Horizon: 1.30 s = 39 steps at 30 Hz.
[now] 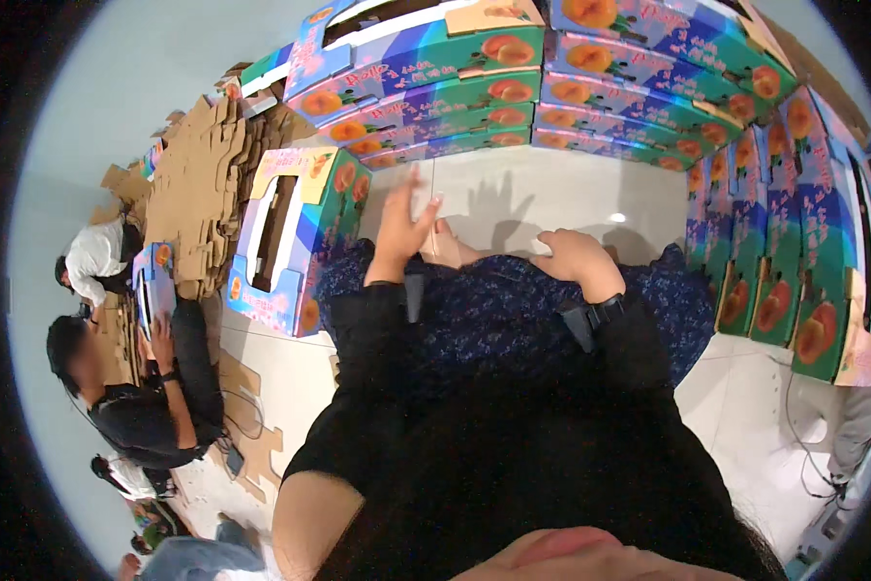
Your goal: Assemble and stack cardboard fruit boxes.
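My left hand point(406, 225) is raised above the left side of my lap, its fingers apart and slightly blurred, with nothing in it. Over the right side of my lap is my right hand point(579, 259), fingers loosely stretched toward the left and holding nothing. A dark blue patterned skirt point(513, 305) covers my legs, and a bare foot point(445, 250) shows beyond its hem. Nearest my left hand stands a colourful fruit carton point(293, 242) with peach pictures and a long handle opening on top. Neither hand touches it.
Stacked fruit cartons point(426, 97) and further cartons point(639, 87) line the far side. A row of cartons point(779, 232) stands at the right. Flat brown cardboard point(198, 184) is piled at the left. Beside it, a seated person point(130, 407) holds a carton point(152, 286). Cables point(808, 455) lie at the right.
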Motion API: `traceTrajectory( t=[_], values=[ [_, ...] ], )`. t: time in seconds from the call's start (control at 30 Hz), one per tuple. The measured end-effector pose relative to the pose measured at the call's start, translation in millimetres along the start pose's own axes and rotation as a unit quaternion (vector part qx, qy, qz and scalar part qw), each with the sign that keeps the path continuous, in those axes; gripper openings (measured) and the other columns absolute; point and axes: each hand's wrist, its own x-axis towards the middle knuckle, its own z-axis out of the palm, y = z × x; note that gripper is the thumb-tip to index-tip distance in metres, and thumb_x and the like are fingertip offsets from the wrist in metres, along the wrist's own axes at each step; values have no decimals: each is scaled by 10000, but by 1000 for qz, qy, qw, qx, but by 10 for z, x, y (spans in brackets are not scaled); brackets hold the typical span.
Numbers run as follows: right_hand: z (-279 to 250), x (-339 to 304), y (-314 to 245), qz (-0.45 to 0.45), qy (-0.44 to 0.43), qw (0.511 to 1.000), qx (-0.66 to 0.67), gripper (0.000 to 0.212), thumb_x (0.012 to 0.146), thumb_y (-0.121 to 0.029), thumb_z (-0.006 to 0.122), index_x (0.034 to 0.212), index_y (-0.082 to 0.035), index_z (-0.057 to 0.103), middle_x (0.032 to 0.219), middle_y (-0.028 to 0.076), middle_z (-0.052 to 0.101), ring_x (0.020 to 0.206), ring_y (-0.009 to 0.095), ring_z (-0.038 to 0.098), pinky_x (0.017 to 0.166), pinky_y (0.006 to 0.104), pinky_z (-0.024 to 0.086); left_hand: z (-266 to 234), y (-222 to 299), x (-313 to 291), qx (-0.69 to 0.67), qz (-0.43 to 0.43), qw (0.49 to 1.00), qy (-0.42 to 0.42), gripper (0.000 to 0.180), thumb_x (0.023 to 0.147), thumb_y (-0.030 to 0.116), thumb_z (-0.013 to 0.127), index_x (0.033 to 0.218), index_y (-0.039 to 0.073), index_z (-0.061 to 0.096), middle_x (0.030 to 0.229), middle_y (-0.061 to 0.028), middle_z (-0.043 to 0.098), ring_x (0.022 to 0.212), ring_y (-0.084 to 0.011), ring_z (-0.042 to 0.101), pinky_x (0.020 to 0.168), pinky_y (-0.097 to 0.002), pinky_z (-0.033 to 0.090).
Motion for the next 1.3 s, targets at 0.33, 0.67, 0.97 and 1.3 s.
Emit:
traceTrajectory(
  t=[0.33,0.67,0.97,1.3],
  values=[
    [-594,-79,124,93,178,975,89,414,779,-358,635,1081,-74,626,1099,161,614,1027,331,579,865,421,470,185,-102,-91,-42,-67,990,-114,266,847,273,624,841,14,681,778,-157,652,703,-283,628,645,-355,489],
    [-1693,-632,591,-4,469,871,-146,415,756,-244,700,1110,-44,612,1268,268,476,1169,415,461,987,445,371,142,20,-52,-58,-81,975,-198,227,759,291,704,712,71,675,657,-99,641,639,-263,624,598,-354,485],
    [-1577,-1011,491,43,531,846,-14,844,799,-95,666,1451,-1,138,1459,237,267,1333,339,320,1077,401,270,275,20,-66,-163,34,982,91,285,813,357,656,835,78,710,694,-120,647,621,-270,615,588,-362,473],
    [-1396,-763,389,160,478,863,-22,425,881,-359,598,701,26,621,544,183,512,491,272,491,511,390,392,211,92,-40,-138,-58,988,-42,381,871,421,569,926,60,678,762,-106,668,659,-250,637,626,-341,496]
  ],
)
